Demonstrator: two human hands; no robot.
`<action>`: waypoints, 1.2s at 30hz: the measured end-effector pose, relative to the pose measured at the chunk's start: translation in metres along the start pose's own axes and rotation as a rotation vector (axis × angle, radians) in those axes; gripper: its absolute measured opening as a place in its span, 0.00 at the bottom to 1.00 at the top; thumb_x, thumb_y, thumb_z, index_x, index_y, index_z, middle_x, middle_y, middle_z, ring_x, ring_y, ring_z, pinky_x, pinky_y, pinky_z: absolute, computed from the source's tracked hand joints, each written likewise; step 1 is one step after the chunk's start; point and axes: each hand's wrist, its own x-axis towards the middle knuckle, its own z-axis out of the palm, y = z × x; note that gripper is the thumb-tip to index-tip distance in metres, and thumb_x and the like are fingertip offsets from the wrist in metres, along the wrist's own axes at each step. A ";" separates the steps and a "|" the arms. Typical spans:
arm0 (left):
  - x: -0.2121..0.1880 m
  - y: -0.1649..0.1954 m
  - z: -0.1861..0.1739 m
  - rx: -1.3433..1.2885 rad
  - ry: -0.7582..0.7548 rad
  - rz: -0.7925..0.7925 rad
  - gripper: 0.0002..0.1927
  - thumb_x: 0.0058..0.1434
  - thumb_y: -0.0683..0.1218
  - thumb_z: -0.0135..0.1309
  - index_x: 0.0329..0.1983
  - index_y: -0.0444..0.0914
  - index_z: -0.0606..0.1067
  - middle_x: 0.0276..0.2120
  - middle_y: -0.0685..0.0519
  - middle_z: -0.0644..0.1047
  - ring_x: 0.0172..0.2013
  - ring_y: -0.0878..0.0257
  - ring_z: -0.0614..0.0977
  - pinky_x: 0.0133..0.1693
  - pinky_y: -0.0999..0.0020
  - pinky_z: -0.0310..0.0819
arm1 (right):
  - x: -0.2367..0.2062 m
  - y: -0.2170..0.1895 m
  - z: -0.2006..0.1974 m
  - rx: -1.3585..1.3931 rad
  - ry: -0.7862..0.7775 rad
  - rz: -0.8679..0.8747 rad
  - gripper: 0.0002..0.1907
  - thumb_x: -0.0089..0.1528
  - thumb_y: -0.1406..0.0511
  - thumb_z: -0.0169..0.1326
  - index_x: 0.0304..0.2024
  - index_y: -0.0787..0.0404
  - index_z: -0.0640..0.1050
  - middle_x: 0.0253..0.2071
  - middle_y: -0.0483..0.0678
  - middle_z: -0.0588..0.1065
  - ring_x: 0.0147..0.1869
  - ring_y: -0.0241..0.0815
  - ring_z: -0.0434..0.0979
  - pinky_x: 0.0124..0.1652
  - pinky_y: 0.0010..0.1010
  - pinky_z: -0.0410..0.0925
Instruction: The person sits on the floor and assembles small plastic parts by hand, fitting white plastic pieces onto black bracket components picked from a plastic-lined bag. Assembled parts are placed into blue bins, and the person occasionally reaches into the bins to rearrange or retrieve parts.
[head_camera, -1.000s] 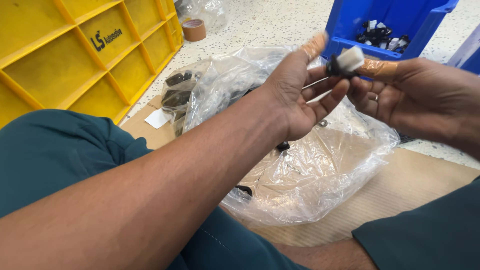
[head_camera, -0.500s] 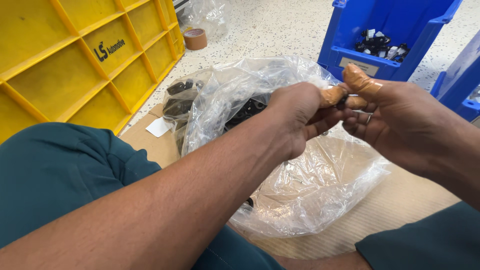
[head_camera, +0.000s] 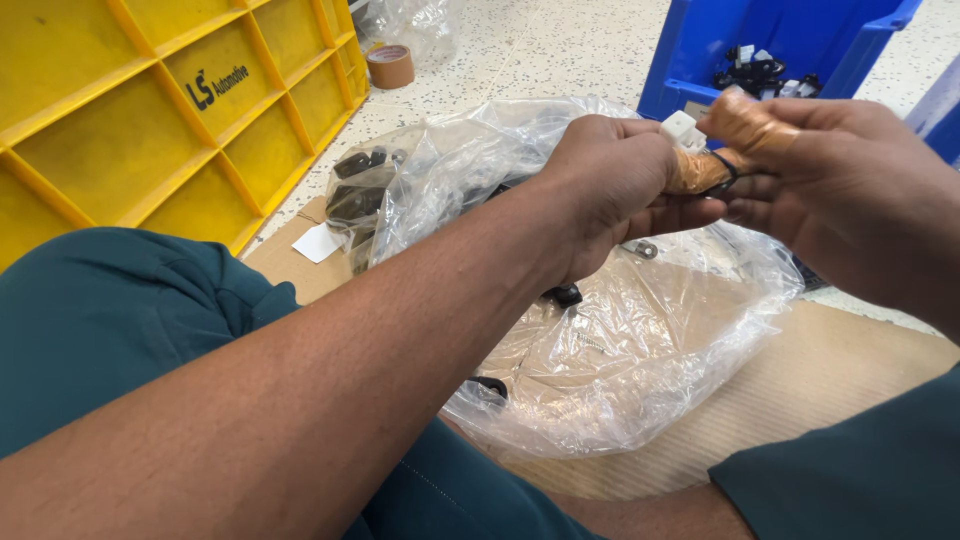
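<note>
My left hand (head_camera: 610, 190) and my right hand (head_camera: 850, 200) meet above a clear plastic bag (head_camera: 640, 340). Between their fingertips they pinch a small white part (head_camera: 682, 127) with a thin black ring (head_camera: 728, 170) beside it. Brown tape is wrapped around the thumb and one finger of my right hand. My left hand's fingers are curled shut around the part, which is mostly hidden. Inside the bag lie several small black parts (head_camera: 566, 294).
A yellow divided crate (head_camera: 160, 110) stands at the left. A blue bin (head_camera: 760, 50) with small black and white parts is at the back right. A roll of brown tape (head_camera: 390, 65) lies on the speckled floor. Cardboard (head_camera: 800, 400) sits under the bag.
My left hand went from spread open to curled shut. Both hands have closed together on the small part, which is now nearly covered by the fingers.
</note>
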 end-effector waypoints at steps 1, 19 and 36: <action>-0.001 -0.001 0.000 0.026 -0.013 0.008 0.12 0.64 0.32 0.42 0.50 0.23 0.69 0.41 0.37 0.76 0.31 0.60 0.85 0.35 0.74 0.88 | -0.001 -0.001 -0.001 0.029 -0.043 0.014 0.15 0.73 0.65 0.45 0.57 0.68 0.74 0.51 0.55 0.76 0.48 0.38 0.81 0.45 0.30 0.76; -0.002 -0.002 0.007 0.001 -0.018 0.117 0.20 0.63 0.32 0.44 0.58 0.30 0.68 0.45 0.38 0.77 0.34 0.58 0.87 0.37 0.74 0.89 | 0.005 -0.002 0.000 0.148 0.012 0.058 0.16 0.74 0.63 0.41 0.60 0.65 0.72 0.50 0.51 0.75 0.50 0.38 0.79 0.47 0.30 0.74; -0.015 0.000 0.006 0.183 0.077 0.172 0.13 0.63 0.32 0.51 0.50 0.24 0.75 0.39 0.39 0.82 0.34 0.56 0.89 0.34 0.75 0.89 | -0.002 -0.001 -0.004 -0.060 0.051 0.132 0.16 0.69 0.69 0.44 0.57 0.70 0.74 0.44 0.53 0.76 0.40 0.35 0.76 0.42 0.27 0.72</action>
